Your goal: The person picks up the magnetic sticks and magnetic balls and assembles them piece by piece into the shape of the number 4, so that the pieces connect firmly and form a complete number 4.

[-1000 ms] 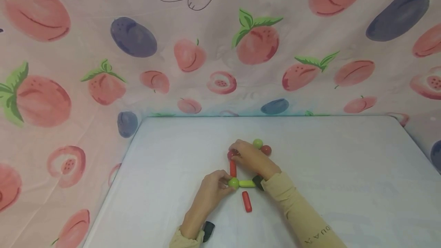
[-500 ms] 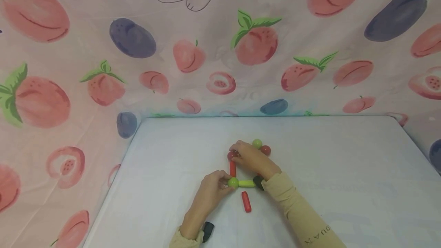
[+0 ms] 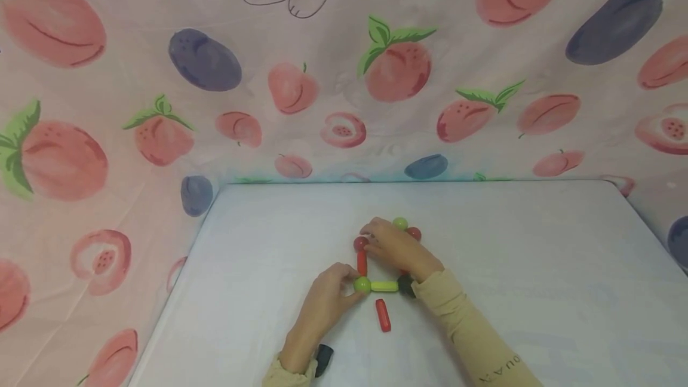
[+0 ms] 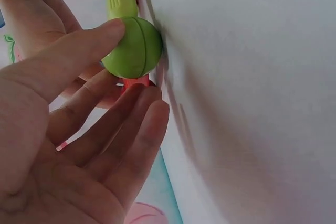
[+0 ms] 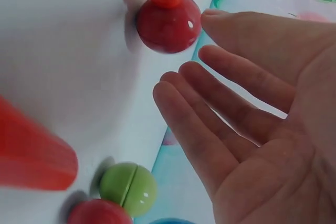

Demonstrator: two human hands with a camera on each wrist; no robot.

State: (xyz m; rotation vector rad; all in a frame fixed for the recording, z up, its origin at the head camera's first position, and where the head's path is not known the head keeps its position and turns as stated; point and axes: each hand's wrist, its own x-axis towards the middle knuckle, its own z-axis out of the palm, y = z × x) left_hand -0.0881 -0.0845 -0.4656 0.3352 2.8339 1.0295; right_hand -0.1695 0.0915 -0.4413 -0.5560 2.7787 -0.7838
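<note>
My left hand pinches a green ball between thumb and forefinger. From that ball a red rod runs away from me to a dark red ball, and a yellow-green rod runs right, its far end at the black wrist camera. My right hand is beside the dark red ball. In the right wrist view its fingers are loosely spread with nothing between them, the thumb tip right at the ball's edge. In the left wrist view, the green ball shows a seam round it.
A loose red rod lies nearer me. Behind my right hand are a green ball and a red ball, side by side. Another red rod appears in the right wrist view. A fruit-print cloth hangs behind the white table.
My right hand has let go of the dark red ball and shifted slightly right. My left hand keeps its pinch on the green ball, and the joined rods stay in place.
</note>
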